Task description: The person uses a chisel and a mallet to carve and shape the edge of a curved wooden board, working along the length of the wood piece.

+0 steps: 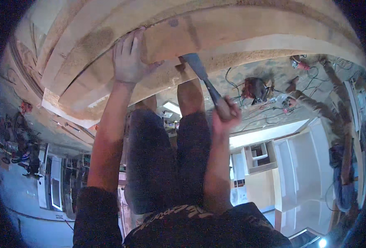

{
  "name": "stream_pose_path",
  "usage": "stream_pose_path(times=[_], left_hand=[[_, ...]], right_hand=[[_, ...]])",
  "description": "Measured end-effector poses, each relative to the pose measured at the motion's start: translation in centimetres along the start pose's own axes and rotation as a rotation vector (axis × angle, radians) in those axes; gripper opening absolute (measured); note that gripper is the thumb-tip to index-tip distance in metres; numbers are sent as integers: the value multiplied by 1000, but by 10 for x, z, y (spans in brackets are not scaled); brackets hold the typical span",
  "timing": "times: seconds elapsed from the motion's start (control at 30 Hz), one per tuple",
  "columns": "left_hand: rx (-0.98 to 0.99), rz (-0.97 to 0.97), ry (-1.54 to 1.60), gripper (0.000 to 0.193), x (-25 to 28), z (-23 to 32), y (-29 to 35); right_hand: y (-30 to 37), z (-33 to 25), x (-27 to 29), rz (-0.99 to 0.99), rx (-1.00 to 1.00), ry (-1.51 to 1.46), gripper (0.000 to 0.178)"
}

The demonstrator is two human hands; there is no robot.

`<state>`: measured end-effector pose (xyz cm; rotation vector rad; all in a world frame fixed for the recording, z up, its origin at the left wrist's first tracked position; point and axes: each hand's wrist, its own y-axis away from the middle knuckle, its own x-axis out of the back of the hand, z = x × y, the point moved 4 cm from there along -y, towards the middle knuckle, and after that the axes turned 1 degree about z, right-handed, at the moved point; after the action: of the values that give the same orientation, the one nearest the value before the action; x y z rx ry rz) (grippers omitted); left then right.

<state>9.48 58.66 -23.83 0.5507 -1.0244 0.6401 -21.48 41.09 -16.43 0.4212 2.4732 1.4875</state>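
Note:
A broad, curved wooden piece (228,29) with layered, rough-edged boards spans the top of the view. My left hand (129,58) lies on it, fingers stretched out across the wood near a dark seam between two layers. In my right hand (227,115) is a putty knife (196,66), gripped by its handle. Its wide, dull grey blade slants up and left, the tip at the lower edge of the wood; whether it touches the wood or goes beneath it I cannot tell.
To the right, another person (344,132) in brown trousers is on the floor. Cables, a dark red object (254,87) and small clutter lie on the dusty floor (216,78). A pale cabinet frame (260,157) stands at lower right; dark equipment (19,144) sits at far left.

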Motion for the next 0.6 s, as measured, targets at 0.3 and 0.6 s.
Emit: stream_pose_path(times=[0.3, 0.6], left_hand=[[-17, -13, -50, 119, 0, 0, 0], [8, 24, 5, 112, 1, 2, -1]], right_hand=[[-1, 136, 53, 183, 47, 901, 41], [102, 49, -15, 5, -111, 858, 36]])
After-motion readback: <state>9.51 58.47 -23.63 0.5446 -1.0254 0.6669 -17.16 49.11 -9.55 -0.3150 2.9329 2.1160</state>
